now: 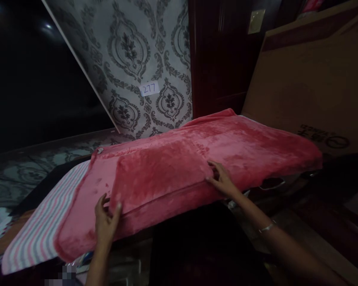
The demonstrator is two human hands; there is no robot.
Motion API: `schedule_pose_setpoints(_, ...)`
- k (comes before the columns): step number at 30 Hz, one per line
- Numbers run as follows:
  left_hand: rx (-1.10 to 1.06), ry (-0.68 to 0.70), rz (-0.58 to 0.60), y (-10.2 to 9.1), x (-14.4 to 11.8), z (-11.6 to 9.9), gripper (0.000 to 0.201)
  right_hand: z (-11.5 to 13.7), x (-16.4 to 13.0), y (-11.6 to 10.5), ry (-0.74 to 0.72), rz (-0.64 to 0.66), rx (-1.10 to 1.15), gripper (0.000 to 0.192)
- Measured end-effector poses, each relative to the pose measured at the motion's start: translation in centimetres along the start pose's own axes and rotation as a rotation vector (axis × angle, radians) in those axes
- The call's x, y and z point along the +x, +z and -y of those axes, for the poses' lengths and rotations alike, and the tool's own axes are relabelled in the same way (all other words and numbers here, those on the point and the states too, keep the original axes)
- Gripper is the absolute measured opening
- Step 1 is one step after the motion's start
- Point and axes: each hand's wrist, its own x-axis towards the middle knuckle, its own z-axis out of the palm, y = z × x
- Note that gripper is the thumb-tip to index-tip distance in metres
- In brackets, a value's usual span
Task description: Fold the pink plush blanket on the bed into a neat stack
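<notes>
A red blanket (pixel 232 147) lies spread across the middle of the view, with a folded layer on top of its near left part. The left hand (pixel 106 220) pinches the near left corner of that folded layer, thumb on top and fingers beneath. The right hand (pixel 222 180) rests flat at the layer's right corner, a bangle (pixel 267 227) on its wrist. A striped cloth (pixel 38 230) shows from under the blanket's left end. Behind the blanket stands patterned wallpaper (pixel 131 51) bearing a label (pixel 149 88) reading 277. A cardboard box (pixel 313 83) leans behind the blanket's right end.
</notes>
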Motion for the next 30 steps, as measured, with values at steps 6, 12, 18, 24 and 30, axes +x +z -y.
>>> schedule_pose_setpoints(6,0.157,0.304,0.182,-0.1,-0.9,2.0,0.065,0.1,-1.6,1.0,-0.251,0.186,-0.298,0.075)
schedule_pose_setpoints(12,0.191,0.299,0.173,-0.5,-0.6,2.3,0.056,-0.5,-0.4,1.8,-0.265,0.128,-0.395,0.070)
schedule_pose_setpoints(18,0.116,0.279,0.071,-0.8,-0.2,1.0,0.046,-0.1,0.2,1.8,-0.281,0.146,-0.405,0.073)
schedule_pose_setpoints(24,0.009,0.387,-0.099,-4.8,2.9,-4.6,0.029,4.8,4.8,-2.0,-0.413,0.011,-0.289,0.044)
schedule_pose_setpoints(30,-0.467,0.169,-0.308,-10.5,8.5,-11.8,0.041,12.9,11.4,-7.5,-0.362,-0.219,0.061,0.032)
